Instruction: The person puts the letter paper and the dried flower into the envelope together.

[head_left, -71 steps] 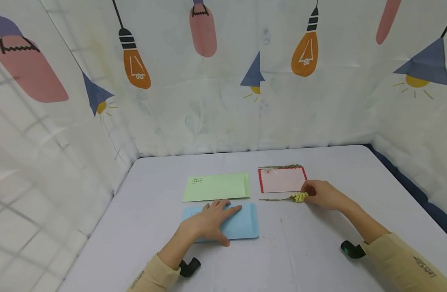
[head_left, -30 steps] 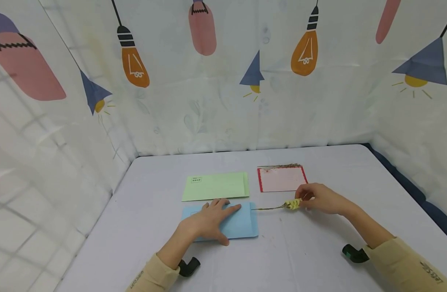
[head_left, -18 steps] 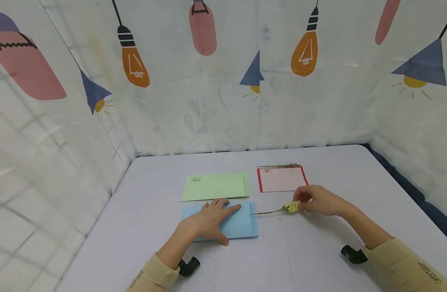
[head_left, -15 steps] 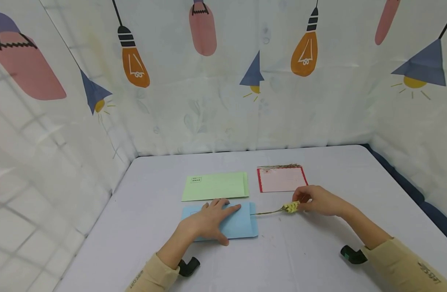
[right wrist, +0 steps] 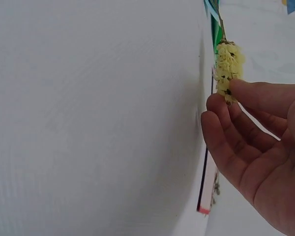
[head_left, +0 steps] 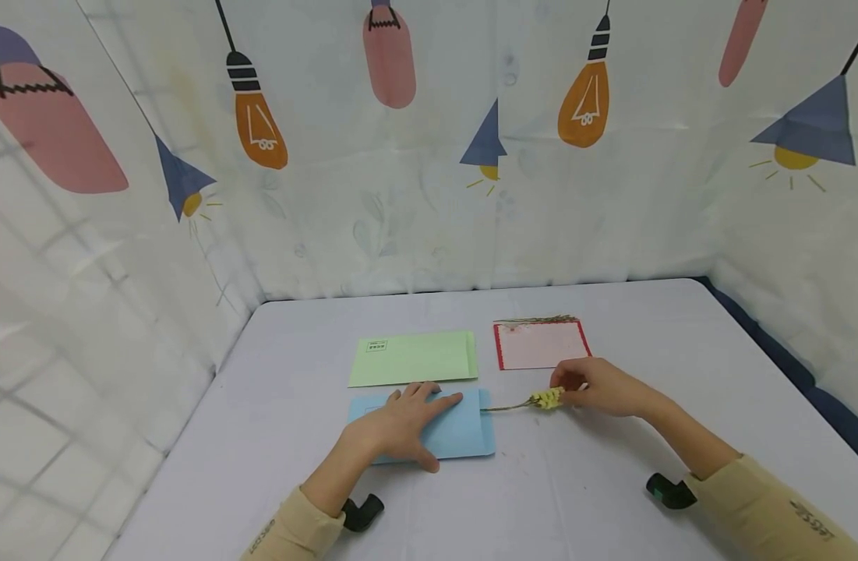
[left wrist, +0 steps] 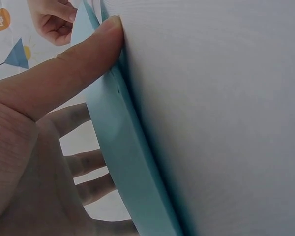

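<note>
**Ana:** Both hands are busy. Left hand [head_left: 400, 427] lies flat, fingers spread and straight, pressing the blue envelope [head_left: 464, 428] onto the table [head_left: 576, 499]. Right hand [head_left: 600, 387] pinches the yellow head of a dried flower sprig [head_left: 545, 400] between thumb and fingertips [right wrist: 221, 105].

**Ben:** And the sprig's thin stem points left, low over the table, its tip right at the envelope's right edge. I can't tell whether it's inside the opening.

**Ana:** Starting big: the table is pale grey, matte, faintly textured. The green envelope [head_left: 414, 358] lies flat just behind the blue one, smooth paper, with a small printed box at its top left. Right of it is a red-bordered card [head_left: 541, 345], another sprig lying along its far edge.

**Ben:** The risks?

**Ana:** That stem looks wiry and brittle. Pushed against the paper edge, I'd say it could bend or snap.

**Ben:** The flower head is crumbly and clustered too. A hard pinch might shed bits.

**Ana:** And if the palm keeps the envelope's mouth flattened, the stem may skid over the top.
</note>
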`<state>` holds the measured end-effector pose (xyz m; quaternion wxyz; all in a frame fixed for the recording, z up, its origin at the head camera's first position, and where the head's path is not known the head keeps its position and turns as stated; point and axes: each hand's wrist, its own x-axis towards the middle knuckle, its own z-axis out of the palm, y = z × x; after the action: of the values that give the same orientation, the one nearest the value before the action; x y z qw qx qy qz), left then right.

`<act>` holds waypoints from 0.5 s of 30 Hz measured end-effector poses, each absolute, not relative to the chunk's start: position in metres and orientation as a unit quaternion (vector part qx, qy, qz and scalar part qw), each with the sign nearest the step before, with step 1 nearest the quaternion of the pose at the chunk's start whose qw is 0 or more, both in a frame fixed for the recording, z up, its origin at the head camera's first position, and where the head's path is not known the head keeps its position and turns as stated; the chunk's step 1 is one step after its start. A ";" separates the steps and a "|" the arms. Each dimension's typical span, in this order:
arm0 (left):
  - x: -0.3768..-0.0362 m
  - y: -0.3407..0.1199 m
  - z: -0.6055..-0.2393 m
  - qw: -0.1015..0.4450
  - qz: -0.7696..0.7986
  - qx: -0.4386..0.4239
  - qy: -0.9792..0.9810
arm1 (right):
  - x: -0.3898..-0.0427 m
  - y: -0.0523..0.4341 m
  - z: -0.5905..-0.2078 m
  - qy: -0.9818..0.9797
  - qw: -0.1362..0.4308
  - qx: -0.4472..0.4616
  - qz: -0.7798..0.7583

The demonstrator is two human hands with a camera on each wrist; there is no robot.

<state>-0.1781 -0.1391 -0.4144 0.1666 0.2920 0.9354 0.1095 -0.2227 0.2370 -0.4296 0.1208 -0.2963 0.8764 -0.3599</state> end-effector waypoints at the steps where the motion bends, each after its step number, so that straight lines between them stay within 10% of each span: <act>1: -0.178 -0.139 -0.414 0.167 0.110 0.292 0.935 | -0.223 0.236 -0.430 0.876 0.120 -0.299 -0.360; 15: -0.178 -0.139 -0.415 0.165 0.112 0.293 0.935 | -0.222 0.225 -0.431 0.860 0.126 -0.299 -0.393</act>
<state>-0.1781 -0.1395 -0.4148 0.1654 0.2932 0.9349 0.1125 -0.2215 0.2247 -0.4312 0.1261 -0.2990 0.8603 -0.3933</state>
